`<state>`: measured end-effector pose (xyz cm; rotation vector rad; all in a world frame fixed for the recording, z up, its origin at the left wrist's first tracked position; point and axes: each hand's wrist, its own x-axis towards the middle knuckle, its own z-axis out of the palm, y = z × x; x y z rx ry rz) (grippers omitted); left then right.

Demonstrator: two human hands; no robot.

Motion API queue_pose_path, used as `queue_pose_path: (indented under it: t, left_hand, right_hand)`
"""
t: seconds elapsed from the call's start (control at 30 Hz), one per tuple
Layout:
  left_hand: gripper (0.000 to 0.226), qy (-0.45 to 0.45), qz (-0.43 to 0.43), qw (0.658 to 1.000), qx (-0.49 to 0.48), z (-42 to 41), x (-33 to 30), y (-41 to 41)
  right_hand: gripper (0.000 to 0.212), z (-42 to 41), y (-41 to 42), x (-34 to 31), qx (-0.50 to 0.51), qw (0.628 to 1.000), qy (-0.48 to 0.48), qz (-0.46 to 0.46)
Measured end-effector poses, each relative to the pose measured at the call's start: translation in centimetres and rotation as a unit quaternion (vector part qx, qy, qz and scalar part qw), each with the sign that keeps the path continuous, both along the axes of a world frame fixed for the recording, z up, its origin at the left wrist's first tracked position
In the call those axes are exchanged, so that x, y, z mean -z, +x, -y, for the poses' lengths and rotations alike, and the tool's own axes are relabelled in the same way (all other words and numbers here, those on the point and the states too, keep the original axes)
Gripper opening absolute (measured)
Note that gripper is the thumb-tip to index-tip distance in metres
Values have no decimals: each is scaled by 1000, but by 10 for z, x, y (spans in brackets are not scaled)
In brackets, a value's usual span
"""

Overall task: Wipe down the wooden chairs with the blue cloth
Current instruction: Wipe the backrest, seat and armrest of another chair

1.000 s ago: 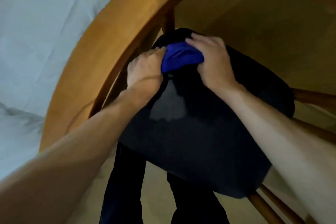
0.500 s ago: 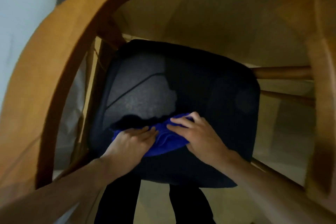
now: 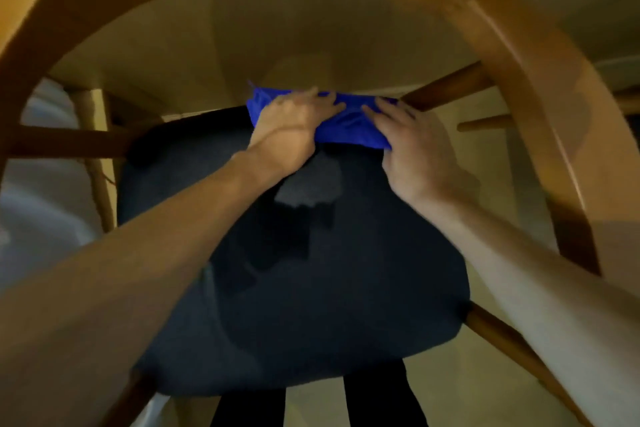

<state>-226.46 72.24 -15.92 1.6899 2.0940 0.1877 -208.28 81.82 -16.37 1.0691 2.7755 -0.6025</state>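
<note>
Wiping the dark seat (image 3: 311, 288) of the wooden chair (image 3: 519, 80); the left hand (image 3: 287, 128) and right hand (image 3: 415, 152) press the bunched blue cloth (image 3: 349, 128) with spread fingers at the seat's far edge; next, likely the wooden frame

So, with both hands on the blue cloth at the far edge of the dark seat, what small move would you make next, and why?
Probably draw the blue cloth back toward you across the dark seat cushion. The left hand and right hand press it at the far edge, beside a wooden rung, so the whole seat lies nearer for one wiping stroke.
</note>
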Motion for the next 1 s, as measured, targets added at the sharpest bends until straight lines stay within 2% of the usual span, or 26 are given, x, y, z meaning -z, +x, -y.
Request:
queue_pose_path:
  t: [0.07,0.13,0.23,0.3,0.4,0.5,0.57,0.67,0.83,0.9,1.0]
  left_hand:
    - [69,26,3,996,86,37,-6,13]
    - [66,50,2,989,140,80,-12,38]
    - [75,-29,16,979,199,130,-26,68]
    - [72,-36,31,973,226,136,-32,70]
    - [52,35,3,980,194,91,-38,56]
    - [65,52,-48,991,114,11,-38,30]
    - [72,13,-50,996,78,-41,-33,18]
    - [70,-31,-45,995,80,-75,-14,17]
    - [75,1,-15,988,155,-12,-4,39]
    - [64,24,-8,978,206,29,-7,63]
    - [56,4,3,965,262,78,-16,95]
  right_hand:
    - [71,43,33,-6,15,1000,-19,-17]
    - [75,93,64,-13,31,999,-45,4]
    - [77,139,98,-27,17,993,-108,41]
    - [73,134,105,-31,-3,991,-132,20]
    - [68,88,87,-33,42,993,-98,-57]
    - [71,18,51,-26,121,985,-32,-117]
    - [66,-15,32,-16,134,986,-6,-101]
    - [53,-23,21,3,118,992,-6,-49]
    - [61,25,58,-2,133,989,-37,-52]
    - [59,68,87,-14,132,989,-65,-28]
    - [56,119,119,-33,138,982,-125,11]
